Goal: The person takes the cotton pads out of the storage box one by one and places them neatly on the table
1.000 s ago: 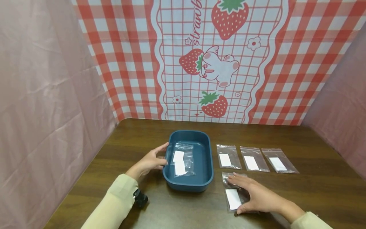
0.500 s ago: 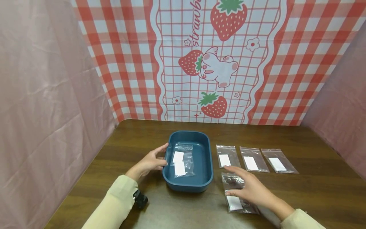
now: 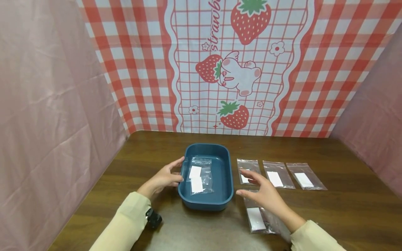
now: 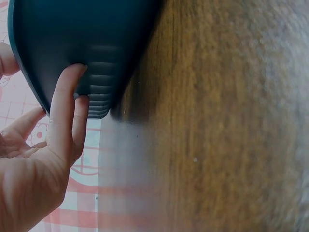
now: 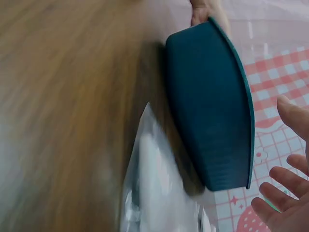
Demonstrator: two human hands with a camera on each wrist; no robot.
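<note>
A dark blue rectangular bin (image 3: 205,206) stands mid-table, holding two overlapping clear zip bags (image 3: 197,184) with white pieces inside. My left hand (image 3: 161,179) rests its fingers on the bin's left side; in the left wrist view the fingertips press the outer wall (image 4: 48,53). Between the bin and the bags at right, my right hand (image 3: 265,196) hovers with thumb and fingers spread, holding nothing. Below it lies a clear zip bag (image 3: 255,220) with a white piece, partly hidden by the hand. The right wrist view shows a bag (image 5: 159,188) beside the bin.
Right of the bin, three more zip bags lie in a row: one partly behind my right hand (image 3: 248,164), a middle bag (image 3: 275,178) and a far-right bag (image 3: 303,180). A strawberry-print checked cloth (image 3: 232,87) hangs behind the brown table (image 3: 157,146).
My right hand has lifted off the near zip bag and moved left and away from me toward the bin. The left hand stays at the bin's side.
</note>
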